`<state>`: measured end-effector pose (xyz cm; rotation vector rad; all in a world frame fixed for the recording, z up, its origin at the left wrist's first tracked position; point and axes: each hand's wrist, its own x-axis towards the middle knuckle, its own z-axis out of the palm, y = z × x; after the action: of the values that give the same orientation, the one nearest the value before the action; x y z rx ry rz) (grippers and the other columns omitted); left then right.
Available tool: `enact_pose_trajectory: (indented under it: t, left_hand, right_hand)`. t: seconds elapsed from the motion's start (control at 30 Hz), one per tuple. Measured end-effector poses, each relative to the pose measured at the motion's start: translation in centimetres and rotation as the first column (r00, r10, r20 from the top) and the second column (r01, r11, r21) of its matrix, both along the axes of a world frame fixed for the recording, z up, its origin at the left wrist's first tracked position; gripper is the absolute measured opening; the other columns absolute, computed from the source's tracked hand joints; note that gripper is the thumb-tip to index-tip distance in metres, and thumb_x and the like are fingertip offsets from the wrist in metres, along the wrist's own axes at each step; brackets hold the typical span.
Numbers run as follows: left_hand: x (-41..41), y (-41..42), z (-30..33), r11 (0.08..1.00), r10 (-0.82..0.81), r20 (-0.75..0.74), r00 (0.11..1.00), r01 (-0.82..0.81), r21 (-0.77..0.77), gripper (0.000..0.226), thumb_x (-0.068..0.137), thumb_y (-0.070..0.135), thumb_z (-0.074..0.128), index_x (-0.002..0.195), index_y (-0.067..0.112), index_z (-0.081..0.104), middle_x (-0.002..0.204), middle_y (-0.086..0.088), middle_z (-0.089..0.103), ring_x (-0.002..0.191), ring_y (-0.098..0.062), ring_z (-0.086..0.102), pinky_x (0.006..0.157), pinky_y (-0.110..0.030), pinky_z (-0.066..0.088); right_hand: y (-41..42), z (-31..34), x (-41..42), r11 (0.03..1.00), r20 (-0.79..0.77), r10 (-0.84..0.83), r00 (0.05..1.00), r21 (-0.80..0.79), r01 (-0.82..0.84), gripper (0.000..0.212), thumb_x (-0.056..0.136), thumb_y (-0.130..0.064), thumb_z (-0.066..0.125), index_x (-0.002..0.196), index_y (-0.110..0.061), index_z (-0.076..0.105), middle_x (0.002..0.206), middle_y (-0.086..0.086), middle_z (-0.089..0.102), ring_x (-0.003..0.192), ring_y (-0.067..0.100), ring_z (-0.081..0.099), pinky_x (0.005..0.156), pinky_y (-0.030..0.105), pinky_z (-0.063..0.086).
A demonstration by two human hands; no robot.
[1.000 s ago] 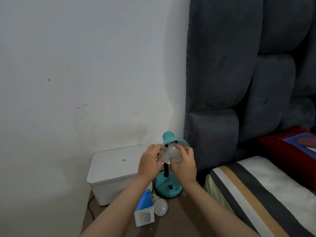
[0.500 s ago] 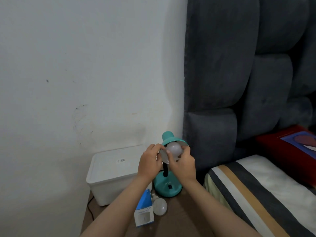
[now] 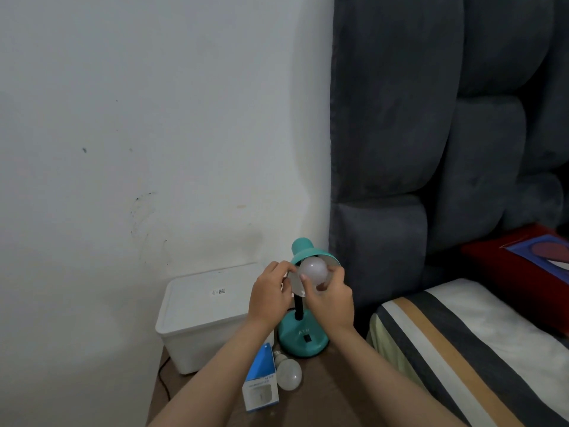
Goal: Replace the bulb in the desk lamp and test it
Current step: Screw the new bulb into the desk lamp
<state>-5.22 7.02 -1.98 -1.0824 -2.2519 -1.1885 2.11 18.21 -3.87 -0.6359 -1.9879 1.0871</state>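
While the teal desk lamp [image 3: 303, 334] stands near the worktop's [image 3: 311, 405] back edge, just beside the white bin [image 3: 203, 315] and hemmed by wall and headboard [image 3: 400, 149], the left hand [image 3: 271, 298] pinches the shade's rim. The right hand [image 3: 331, 298] curls its fingers round the bulb [image 3: 312, 269] at the shade's mouth. A spare bulb [image 3: 288, 375] lies beside a blue box [image 3: 260, 380], nearer the front.

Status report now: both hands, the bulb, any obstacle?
Left hand grips lamp shade rim. Right hand fingers curled round bulb at the shade. Bulb unlit. Nothing blocking; spare bulb and blue box lie below.
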Motion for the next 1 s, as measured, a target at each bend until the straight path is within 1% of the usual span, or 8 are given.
enact_pose_trajectory:
  t: [0.13,0.27,0.37,0.5,0.67,0.77,0.9,1.0]
  left_hand:
    - [-0.1,0.0,-0.1,1.000,0.004,0.002,1.000,-0.004,0.005,0.028,0.082,-0.001,0.053,0.097,0.022,0.060,0.091,0.001,0.060,0.072,-0.016,0.058,0.067,-0.040,0.054]
    - [0.1,0.1,-0.2,1.000,0.009,-0.001,1.000,-0.009,0.006,0.028,0.082,0.000,0.054,0.098,0.022,0.060,0.091,0.001,0.060,0.074,-0.015,0.059,0.067,-0.039,0.055]
    - [0.1,0.1,-0.2,1.000,0.014,0.005,1.000,-0.014,0.009,0.028,0.082,0.000,0.053,0.097,0.023,0.059,0.091,0.002,0.060,0.073,-0.015,0.059,0.067,-0.040,0.055]
    - [0.0,0.0,-0.2,1.000,0.012,0.001,1.000,-0.012,0.012,0.029,0.081,-0.002,0.053,0.094,0.023,0.060,0.089,0.001,0.060,0.070,-0.016,0.059,0.066,-0.040,0.054]
    - [0.0,0.1,-0.4,1.000,0.015,-0.003,1.000,-0.015,0.017,0.026,0.082,0.000,0.053,0.095,0.022,0.059,0.089,0.001,0.060,0.072,-0.017,0.060,0.067,-0.040,0.055]
    - [0.0,0.2,-0.4,1.000,0.016,0.008,1.000,-0.016,0.021,0.026,0.082,0.000,0.053,0.095,0.022,0.059,0.090,0.001,0.060,0.073,-0.018,0.060,0.067,-0.041,0.055]
    - [0.1,0.2,-0.4,1.000,0.017,0.005,1.000,-0.017,0.023,0.028,0.081,-0.001,0.053,0.094,0.023,0.059,0.089,0.001,0.060,0.071,-0.019,0.060,0.066,-0.042,0.055]
    - [0.1,0.2,-0.5,1.000,0.022,0.002,1.000,-0.022,0.022,0.027,0.081,-0.001,0.053,0.094,0.022,0.059,0.089,0.001,0.060,0.070,-0.018,0.061,0.065,-0.042,0.054]
  right_hand:
    - [-0.2,-0.6,0.6,0.989,-0.045,0.000,0.999,0.147,0.007,0.063,0.071,-0.043,0.076,0.119,-0.015,0.047,0.107,0.001,0.050,0.083,0.013,0.054,0.059,0.028,0.046]
    - [0.0,-0.7,0.7,0.950,-0.037,0.053,0.998,0.311,-0.039,0.055,0.077,-0.015,0.071,0.126,-0.027,0.051,0.120,0.004,0.044,0.084,0.020,0.059,0.063,0.034,0.056]
    - [0.2,-0.3,0.4,0.981,-0.053,0.038,0.998,0.193,-0.027,0.047,0.079,-0.027,0.071,0.122,-0.022,0.052,0.111,0.004,0.051,0.081,0.022,0.060,0.063,0.033,0.052]
    - [0.4,-0.4,0.4,0.997,-0.039,-0.020,0.999,0.069,0.022,0.058,0.073,-0.052,0.071,0.110,-0.014,0.048,0.104,0.004,0.057,0.087,0.020,0.060,0.062,0.033,0.052]
    - [0.4,-1.2,0.7,0.951,-0.056,0.076,0.996,0.306,-0.055,0.062,0.074,-0.025,0.076,0.129,-0.026,0.047,0.120,0.002,0.045,0.091,0.012,0.055,0.060,0.023,0.049]
    - [0.6,-1.1,0.4,0.945,-0.043,0.073,0.996,0.322,-0.056,0.057,0.082,-0.014,0.066,0.132,-0.033,0.046,0.118,0.004,0.046,0.079,0.019,0.061,0.061,0.029,0.055]
    - [0.6,-0.9,0.2,0.987,-0.065,0.048,0.997,0.153,-0.038,0.050,0.080,-0.033,0.069,0.125,-0.025,0.049,0.106,0.002,0.057,0.085,0.021,0.061,0.065,0.032,0.053]
    - [0.5,-0.8,0.3,0.987,-0.078,0.032,0.996,0.162,-0.019,0.058,0.073,-0.047,0.073,0.118,-0.019,0.049,0.104,0.001,0.058,0.086,0.016,0.059,0.063,0.030,0.051]
